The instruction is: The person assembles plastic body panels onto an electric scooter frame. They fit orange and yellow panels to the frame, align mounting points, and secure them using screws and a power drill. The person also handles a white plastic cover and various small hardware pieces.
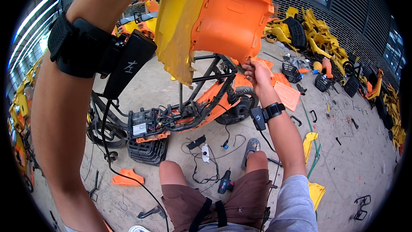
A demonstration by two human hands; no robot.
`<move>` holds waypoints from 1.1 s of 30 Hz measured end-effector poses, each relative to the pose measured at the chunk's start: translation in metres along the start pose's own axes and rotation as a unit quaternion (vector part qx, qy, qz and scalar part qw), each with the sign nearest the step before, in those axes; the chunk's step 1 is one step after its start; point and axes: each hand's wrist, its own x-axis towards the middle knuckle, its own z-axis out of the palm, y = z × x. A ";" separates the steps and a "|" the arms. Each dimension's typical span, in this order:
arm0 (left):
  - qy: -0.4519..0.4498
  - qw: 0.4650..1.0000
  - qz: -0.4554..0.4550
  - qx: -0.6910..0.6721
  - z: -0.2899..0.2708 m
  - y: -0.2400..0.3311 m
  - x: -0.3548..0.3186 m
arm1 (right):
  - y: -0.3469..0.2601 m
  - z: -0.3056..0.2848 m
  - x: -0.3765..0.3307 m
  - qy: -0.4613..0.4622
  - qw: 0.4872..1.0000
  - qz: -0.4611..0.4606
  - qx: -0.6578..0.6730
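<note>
A moulded orange plastic panel (231, 19), joined to a yellow panel (177, 25) on its left, is held up in front of me above a stripped scooter frame (201, 103). My left forearm (60, 120) rises past the yellow panel's upper left; the hand itself lies beyond the top edge. At the orange panel's lower right corner, my right hand (259, 76) is closed, thumb and fingers pinched at the rim. Something small shows at the fingertips, too small to name.
A cordless drill (225, 182) lies between my feet, near loose cables (206, 176). A black basket (148, 150) sits by the frame. Orange panels (285, 94) lie behind my right wrist. Yellow parts (319, 34) are heaped along the brick wall. Another orange piece (128, 177) is at lower left.
</note>
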 end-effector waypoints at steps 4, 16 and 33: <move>0.056 0.994 0.080 -0.048 0.039 -0.016 0.002 | -0.012 -0.039 -0.002 0.059 0.991 -0.049 -0.106; 0.040 0.996 0.072 -0.039 0.023 -0.029 -0.002 | -0.001 -0.016 0.005 0.001 0.998 -0.006 0.056; 0.033 0.944 -0.208 -0.252 0.005 0.017 -0.006 | -0.011 -0.007 0.003 0.091 0.991 -0.035 -0.095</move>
